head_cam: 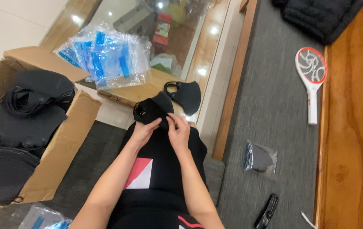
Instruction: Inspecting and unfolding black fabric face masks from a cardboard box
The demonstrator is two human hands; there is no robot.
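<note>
Left hand: your left hand (pixel 144 130) rests over your lap, fingers curled onto the lower edge of a black mask (pixel 152 109), pinching the fabric.
Right hand: your right hand (pixel 178 131) sits just beside the left, thumb and fingertips closed on the same mask at its right lower edge.
Mask: it is folded, held between both hands above your knees, its ear loop hanging at the left side.
Second mask: another black mask (pixel 185 96) lies on the wooden edge of the low table (pixel 147 90), just behind the one you hold and apart from your hands.
Bags: a heap of clear plastic bags (pixel 105 55) with blue strips lies on the table, to the left of the masks.
Box: an open cardboard box (pixel 63 144) stands at your left, full of black masks (pixel 24 114).
More bags: a few clear bags (pixel 41 217) with blue show at the bottom left, beside your left arm.
Packed mask: one bagged mask (pixel 261 159) lies on the grey mat (pixel 274 97) to your right, well apart from your hands.
Remote: a black remote (pixel 266 211) lies on the mat below the bagged mask.
Racket: a white and red swatter racket (pixel 311 80) lies at the mat's right edge.
Cloth: dark folded fabric (pixel 321 15) lies at the top right.
</note>
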